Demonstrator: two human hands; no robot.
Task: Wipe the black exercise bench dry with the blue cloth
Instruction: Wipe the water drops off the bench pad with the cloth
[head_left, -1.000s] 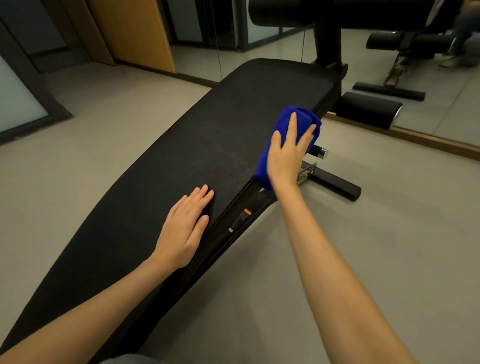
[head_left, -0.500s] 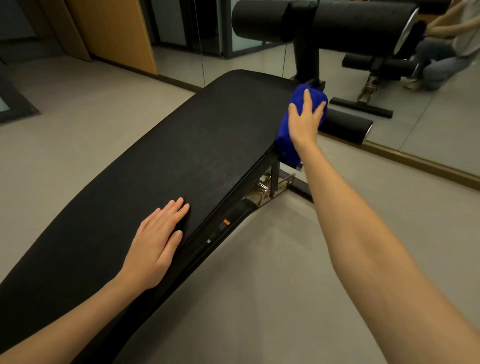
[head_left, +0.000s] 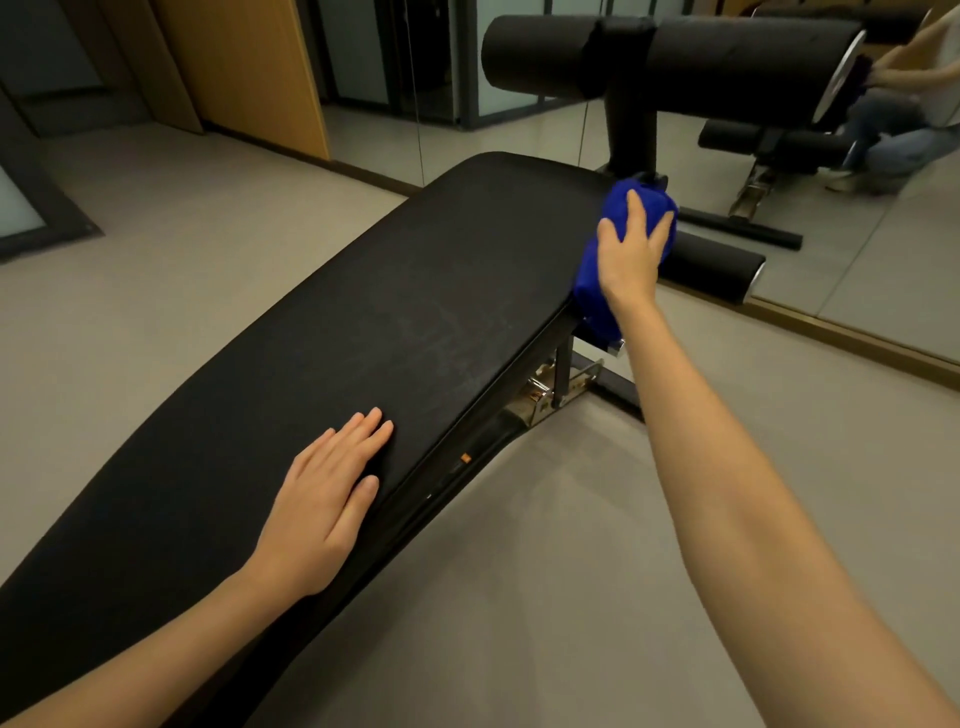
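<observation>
The black exercise bench (head_left: 363, 322) slopes from the lower left up to the far right, with faint streaks on its pad. My right hand (head_left: 628, 254) presses the bunched blue cloth (head_left: 597, 301) against the bench's far right edge, fingers spread over it; the cloth drapes down over the side. My left hand (head_left: 327, 499) lies flat on the pad near its right edge, fingers straight and together.
Black foam rollers (head_left: 701, 62) on a post stand just past the bench's far end. A lower roller (head_left: 722, 265) and the metal frame (head_left: 561, 384) lie under the edge. A wall mirror (head_left: 857, 249) reflects a crouching person. Grey floor surrounds the bench.
My right hand has slid the blue cloth along the bench's right edge toward the far end. The left hand has stayed flat on the pad. The view has tilted up.
</observation>
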